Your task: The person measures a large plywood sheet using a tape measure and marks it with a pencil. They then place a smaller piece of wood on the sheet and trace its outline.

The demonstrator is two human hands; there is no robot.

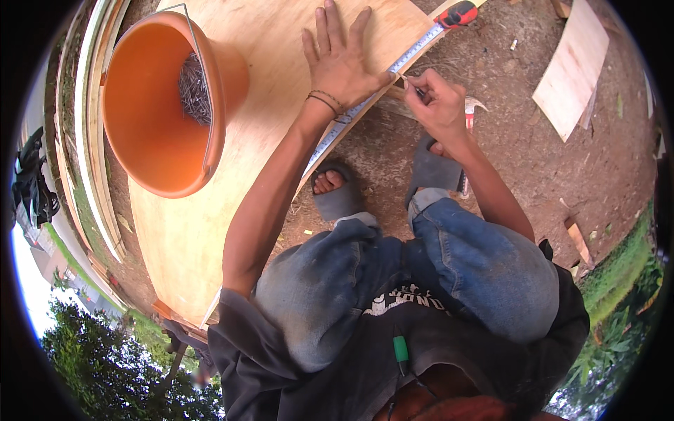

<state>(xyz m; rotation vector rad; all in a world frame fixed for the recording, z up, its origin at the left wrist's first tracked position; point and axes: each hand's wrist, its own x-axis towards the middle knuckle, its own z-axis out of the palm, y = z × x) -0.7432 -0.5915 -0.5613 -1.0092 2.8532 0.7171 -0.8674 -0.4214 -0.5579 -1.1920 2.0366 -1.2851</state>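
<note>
A plywood sheet (175, 245) carries an unrolled tape measure (411, 50) along its right edge, its red-and-black case (460, 15) at the upper end. My left hand (337, 70) lies spread on the sheet, thumb reaching onto the tape's blade. My right hand (440, 105) pinches a slim pencil (399, 75), its tip at the tape and board edge beside that thumb. Behind my right hand, partly hidden, a hammer (472, 107) lies low down. An orange bucket (154, 147) holding many nails (193, 88) stands on the sheet to the left.
My sandaled feet (330, 196) are on the dirt below the board edge. Long boards (91, 140) lie at the left. A loose plywood piece (569, 70) and a wood scrap (577, 238) lie on the ground at right. Grass (618, 274) borders the dirt.
</note>
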